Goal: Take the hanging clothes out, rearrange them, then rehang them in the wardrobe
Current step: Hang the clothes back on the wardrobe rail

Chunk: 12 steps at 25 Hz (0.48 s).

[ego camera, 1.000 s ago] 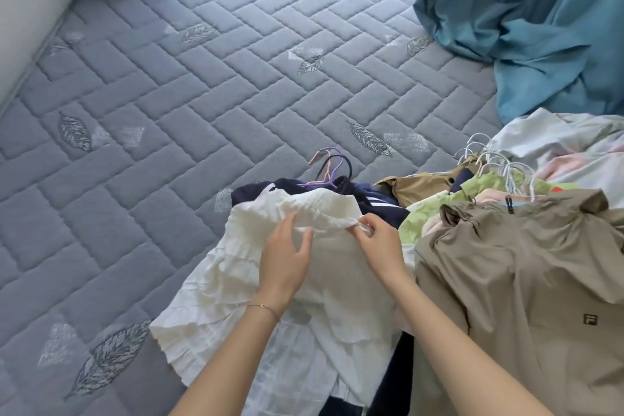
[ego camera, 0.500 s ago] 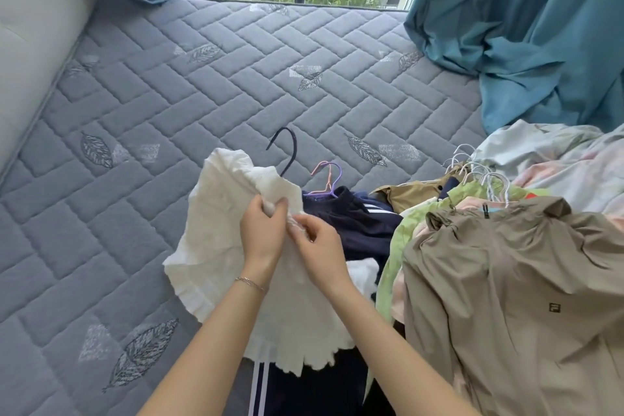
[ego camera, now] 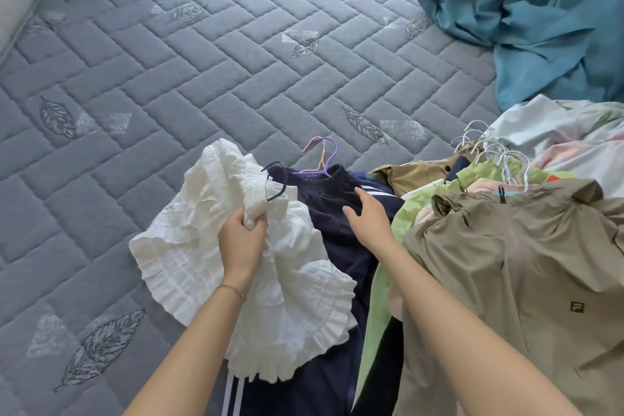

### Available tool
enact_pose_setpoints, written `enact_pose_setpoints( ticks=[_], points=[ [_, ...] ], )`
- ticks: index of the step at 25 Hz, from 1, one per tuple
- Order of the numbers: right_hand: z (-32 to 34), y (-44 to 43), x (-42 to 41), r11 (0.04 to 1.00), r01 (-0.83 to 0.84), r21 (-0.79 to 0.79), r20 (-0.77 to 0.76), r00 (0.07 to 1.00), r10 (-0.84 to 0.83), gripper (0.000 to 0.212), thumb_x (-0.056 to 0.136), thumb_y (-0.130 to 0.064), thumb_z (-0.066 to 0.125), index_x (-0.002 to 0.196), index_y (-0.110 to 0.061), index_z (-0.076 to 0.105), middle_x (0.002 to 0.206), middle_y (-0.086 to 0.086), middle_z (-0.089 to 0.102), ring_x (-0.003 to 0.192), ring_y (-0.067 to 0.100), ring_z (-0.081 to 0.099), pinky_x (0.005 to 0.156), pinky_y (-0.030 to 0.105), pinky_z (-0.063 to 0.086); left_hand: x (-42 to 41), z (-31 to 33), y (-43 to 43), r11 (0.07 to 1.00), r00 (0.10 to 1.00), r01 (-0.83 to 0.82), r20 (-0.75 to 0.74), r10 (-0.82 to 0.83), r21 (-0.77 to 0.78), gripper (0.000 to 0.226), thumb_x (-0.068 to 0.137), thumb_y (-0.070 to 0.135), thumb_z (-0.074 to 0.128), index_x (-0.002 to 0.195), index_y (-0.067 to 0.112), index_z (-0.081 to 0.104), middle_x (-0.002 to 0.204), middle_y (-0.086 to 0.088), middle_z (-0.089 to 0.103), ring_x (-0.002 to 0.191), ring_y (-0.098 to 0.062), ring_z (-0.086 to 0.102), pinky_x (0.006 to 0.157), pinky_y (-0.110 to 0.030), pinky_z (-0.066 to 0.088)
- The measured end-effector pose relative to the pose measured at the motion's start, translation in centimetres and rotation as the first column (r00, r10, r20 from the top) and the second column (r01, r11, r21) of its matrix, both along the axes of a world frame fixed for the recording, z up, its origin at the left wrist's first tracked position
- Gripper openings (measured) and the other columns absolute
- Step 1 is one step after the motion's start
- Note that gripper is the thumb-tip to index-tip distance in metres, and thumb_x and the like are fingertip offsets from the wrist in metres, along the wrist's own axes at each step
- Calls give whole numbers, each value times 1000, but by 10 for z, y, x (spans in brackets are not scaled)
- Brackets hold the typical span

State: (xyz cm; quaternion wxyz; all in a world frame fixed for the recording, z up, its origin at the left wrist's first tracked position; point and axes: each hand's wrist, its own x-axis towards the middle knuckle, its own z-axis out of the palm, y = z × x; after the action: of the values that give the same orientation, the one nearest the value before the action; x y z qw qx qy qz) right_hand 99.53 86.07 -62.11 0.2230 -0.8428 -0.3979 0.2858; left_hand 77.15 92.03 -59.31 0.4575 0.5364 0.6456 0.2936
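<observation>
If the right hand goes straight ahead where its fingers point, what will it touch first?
Probably the navy garment, near its collar; the purple hanger lies just beyond.

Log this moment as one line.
left hand: grips white skirt | right hand: open over navy garment | clothes pile: on mattress

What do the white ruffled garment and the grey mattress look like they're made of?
White ruffled garment: likely thin matte cotton, judging by its crinkled texture and gathered frills. Grey mattress: padded knit fabric, matte, quilted in raised zigzag blocks with leaf motifs.
</observation>
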Motion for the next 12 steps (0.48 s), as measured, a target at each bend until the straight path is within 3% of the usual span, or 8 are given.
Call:
enact_pose_setpoints(
  ticks=[3, 7, 12],
  points=[
    [-27, 4, 21, 993, -54, -106, 111, 992, 66, 66, 94, -36, 55, 149, -10, 30, 154, 8, 34, 143, 26, 27, 116, 44, 24, 14, -20, -2, 999, 999, 32, 10, -33, 21, 39, 87, 30, 65, 67, 2, 46, 60, -15, 52, 57, -26, 46, 56, -37, 37],
    [-45, 4, 34, 960, -84, -267, 116, 986, 118, 71, 95, -48, 47, 151, -12, 23, 156, 7, 28, 144, 29, 23, 117, 49, 19, 20, -31, -2, 999, 1000, 19, 7, -19, 43, 36, 88, 25, 66, 66, 6, 45, 57, -1, 44, 58, -16, 38, 56, -35, 32],
    [-36, 1, 24, 974, -5, -228, 185, 981, 49, 49, 97, -49, 43, 124, -8, 52, 129, 13, 54, 122, 36, 44, 100, 44, 39, 21, -23, -6, 998, 1000, 10, -30, -8, 66, 41, 89, 25, 67, 65, 4, 42, 56, 0, 39, 56, -14, 33, 53, -31, 28]
  ],
)
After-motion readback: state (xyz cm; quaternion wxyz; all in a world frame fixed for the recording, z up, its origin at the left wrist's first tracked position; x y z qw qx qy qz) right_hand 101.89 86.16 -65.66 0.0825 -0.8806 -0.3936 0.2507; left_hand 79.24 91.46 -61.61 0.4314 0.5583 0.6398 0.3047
